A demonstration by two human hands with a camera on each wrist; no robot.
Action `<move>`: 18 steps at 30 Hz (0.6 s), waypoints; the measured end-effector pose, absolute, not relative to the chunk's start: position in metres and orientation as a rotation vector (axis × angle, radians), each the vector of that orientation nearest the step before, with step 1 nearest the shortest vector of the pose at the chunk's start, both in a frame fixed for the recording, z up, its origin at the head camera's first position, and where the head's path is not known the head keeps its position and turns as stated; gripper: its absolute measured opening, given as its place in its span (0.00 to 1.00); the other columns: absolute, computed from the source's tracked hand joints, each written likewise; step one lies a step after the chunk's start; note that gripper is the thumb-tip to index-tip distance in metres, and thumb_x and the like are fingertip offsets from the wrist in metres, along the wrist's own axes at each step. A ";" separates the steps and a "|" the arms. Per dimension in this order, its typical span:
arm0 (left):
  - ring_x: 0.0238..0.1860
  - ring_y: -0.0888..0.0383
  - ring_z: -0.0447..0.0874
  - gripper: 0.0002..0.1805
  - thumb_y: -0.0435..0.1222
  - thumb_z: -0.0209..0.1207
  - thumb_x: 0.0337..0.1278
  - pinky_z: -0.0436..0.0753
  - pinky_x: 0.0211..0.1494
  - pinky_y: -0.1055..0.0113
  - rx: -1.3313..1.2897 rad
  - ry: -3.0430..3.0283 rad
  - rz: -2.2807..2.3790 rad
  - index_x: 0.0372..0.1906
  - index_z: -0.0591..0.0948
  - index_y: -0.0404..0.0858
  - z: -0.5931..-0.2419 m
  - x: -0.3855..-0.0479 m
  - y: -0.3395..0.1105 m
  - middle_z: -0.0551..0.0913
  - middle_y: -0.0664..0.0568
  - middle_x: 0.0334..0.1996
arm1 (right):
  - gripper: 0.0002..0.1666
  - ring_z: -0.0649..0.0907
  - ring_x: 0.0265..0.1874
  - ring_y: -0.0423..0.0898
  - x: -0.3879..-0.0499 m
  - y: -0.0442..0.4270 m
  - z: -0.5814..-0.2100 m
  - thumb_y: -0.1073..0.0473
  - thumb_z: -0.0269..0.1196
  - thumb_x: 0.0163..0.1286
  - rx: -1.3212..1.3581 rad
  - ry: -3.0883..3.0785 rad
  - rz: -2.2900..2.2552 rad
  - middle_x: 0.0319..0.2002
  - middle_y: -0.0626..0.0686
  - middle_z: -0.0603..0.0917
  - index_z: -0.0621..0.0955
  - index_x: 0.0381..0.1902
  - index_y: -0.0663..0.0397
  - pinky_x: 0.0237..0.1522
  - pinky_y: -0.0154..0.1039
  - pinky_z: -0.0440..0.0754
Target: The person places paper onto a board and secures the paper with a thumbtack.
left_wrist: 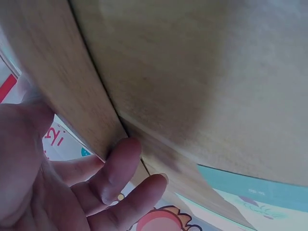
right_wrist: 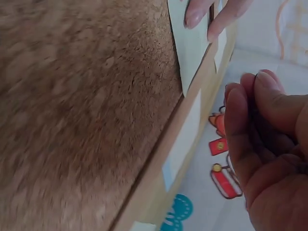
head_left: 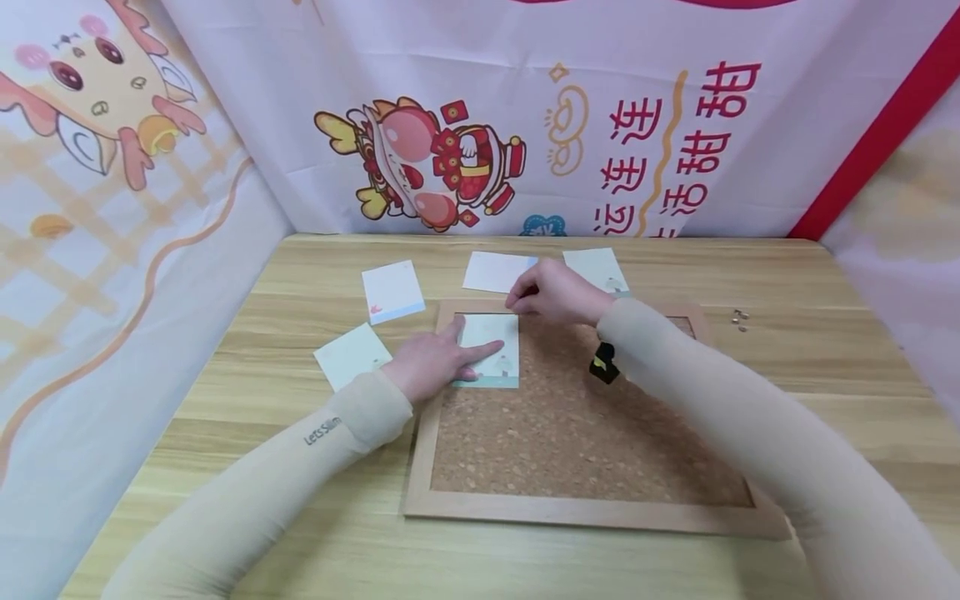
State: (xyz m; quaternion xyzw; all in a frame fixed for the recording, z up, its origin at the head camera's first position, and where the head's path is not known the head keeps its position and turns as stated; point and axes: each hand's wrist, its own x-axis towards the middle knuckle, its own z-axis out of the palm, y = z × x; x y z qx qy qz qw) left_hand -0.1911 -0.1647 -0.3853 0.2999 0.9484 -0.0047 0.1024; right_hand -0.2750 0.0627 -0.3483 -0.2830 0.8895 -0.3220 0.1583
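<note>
Beige sleeves [head_left: 810, 467] extend forward, the card [head_left: 489, 329] lying beneath the left fingers [head_left: 483, 351].

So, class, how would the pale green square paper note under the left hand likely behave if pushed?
The paper note looks thin, so it would probably bend easily and feel light. Lying flat on the brown, wood-framed cork board beneath the left hand, it may slide if pushed once unheld.
</note>
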 end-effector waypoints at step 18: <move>0.14 0.53 0.70 0.32 0.55 0.52 0.66 0.71 0.18 0.63 0.927 2.822 0.000 0.74 0.64 0.64 -0.387 -0.191 -0.165 0.61 0.25 0.69 | 0.06 0.81 0.23 0.43 -0.295 0.020 -0.368 0.66 0.64 0.69 -0.427 2.231 -0.920 0.32 0.55 0.87 0.89 0.38 0.57 0.32 0.36 0.82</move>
